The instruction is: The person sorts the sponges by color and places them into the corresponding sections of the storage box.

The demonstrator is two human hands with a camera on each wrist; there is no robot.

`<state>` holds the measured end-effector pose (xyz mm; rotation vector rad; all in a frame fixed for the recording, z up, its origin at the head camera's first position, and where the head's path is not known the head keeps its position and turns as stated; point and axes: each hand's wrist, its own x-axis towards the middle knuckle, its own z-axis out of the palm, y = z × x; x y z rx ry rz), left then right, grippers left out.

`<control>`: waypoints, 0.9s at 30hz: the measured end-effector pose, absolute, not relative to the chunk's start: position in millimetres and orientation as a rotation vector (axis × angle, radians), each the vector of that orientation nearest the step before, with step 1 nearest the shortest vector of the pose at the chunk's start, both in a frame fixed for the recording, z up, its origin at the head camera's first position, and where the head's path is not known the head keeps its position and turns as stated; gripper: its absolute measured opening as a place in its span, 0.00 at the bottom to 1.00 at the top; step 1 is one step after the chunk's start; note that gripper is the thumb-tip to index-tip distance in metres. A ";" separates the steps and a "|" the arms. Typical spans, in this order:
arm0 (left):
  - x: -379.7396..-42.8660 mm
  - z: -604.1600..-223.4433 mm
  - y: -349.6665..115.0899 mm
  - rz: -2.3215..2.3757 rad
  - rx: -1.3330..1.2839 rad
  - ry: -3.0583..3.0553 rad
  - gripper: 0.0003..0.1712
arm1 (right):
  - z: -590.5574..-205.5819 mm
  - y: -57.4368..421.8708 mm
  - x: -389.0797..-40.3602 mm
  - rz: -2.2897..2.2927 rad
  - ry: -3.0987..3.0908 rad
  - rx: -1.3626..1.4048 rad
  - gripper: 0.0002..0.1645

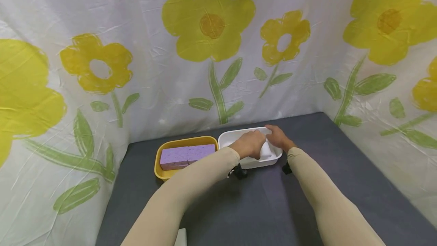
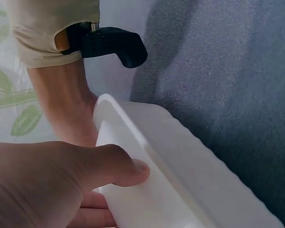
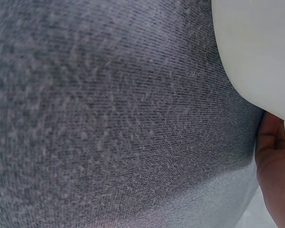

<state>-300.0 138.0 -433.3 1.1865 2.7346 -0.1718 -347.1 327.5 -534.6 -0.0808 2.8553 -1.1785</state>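
Note:
The white tray (image 1: 228,136) stands on the dark table. My left hand (image 1: 250,144) reaches into it and grips a smooth white block (image 1: 266,150) near its right end. In the left wrist view, the left thumb (image 2: 128,171) lies across the white block (image 2: 133,204), with fingers on the far side. My right hand (image 1: 278,137) holds the tray's right end at the rim. The right wrist view has the right hand (image 3: 278,175) at its edge, fingers bent beside the tray's outer wall (image 3: 261,52). The block's underside is hidden.
A yellow tray (image 1: 157,164) with purple sponge-like blocks (image 1: 187,154) sits directly left of the white tray. A pale flat item (image 1: 181,237) lies at the near edge, partly behind the left sleeve. A flowered curtain (image 1: 164,105) borders the table (image 1: 252,208).

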 end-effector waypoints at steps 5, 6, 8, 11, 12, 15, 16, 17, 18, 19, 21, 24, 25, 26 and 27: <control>-304.6 -445.8 149.1 -0.164 1.146 2.745 0.22 | -533.7 326.8 -347.4 -1.195 2.854 -0.065 0.29; -307.9 -450.8 152.5 -0.170 1.134 2.742 0.22 | -533.4 326.7 -347.3 -1.199 2.853 -0.063 0.29; -323.2 -472.0 160.3 -0.151 1.128 2.744 0.25 | -533.2 326.7 -347.4 -1.206 2.850 -0.058 0.29; -334.3 -485.2 167.3 -0.145 1.122 2.733 0.25 | -533.0 326.8 -346.8 -1.212 2.839 -0.046 0.29; -335.0 -486.1 168.3 -0.142 1.119 2.733 0.25 | -532.7 326.9 -346.3 -1.213 2.838 -0.045 0.29; -335.0 -485.9 170.2 -0.125 1.107 2.730 0.24 | -531.9 326.8 -344.7 -1.225 2.835 -0.053 0.28; -336.3 -487.9 171.5 -0.121 1.099 2.725 0.24 | -531.4 326.7 -343.9 -1.227 2.835 -0.063 0.28; -338.9 -491.9 173.3 -0.117 1.093 2.721 0.25 | -531.2 326.7 -343.5 -1.231 2.836 -0.070 0.28; -342.2 -495.9 175.0 -0.111 1.085 2.715 0.25 | -530.9 326.5 -343.0 -1.236 2.835 -0.079 0.28; -348.4 -504.9 178.0 -0.099 1.081 2.719 0.26 | -530.6 326.5 -342.4 -1.238 2.837 -0.089 0.28; -355.9 -515.4 183.5 -0.107 1.067 2.707 0.26 | -530.6 326.4 -342.0 -1.242 2.839 -0.096 0.28; -374.3 -540.7 191.2 -0.060 1.070 2.703 0.28 | -530.2 326.3 -341.4 -1.255 2.838 -0.103 0.28; -379.7 -549.1 194.0 -0.057 1.078 2.706 0.29 | -530.1 326.3 -341.4 -1.260 2.839 -0.108 0.27; -382.8 -553.6 195.8 -0.056 1.083 2.700 0.29 | -530.0 326.3 -341.5 -1.267 2.840 -0.113 0.27; -387.6 -560.7 198.1 -0.054 1.087 2.703 0.29 | -529.8 326.3 -341.4 -1.271 2.841 -0.120 0.26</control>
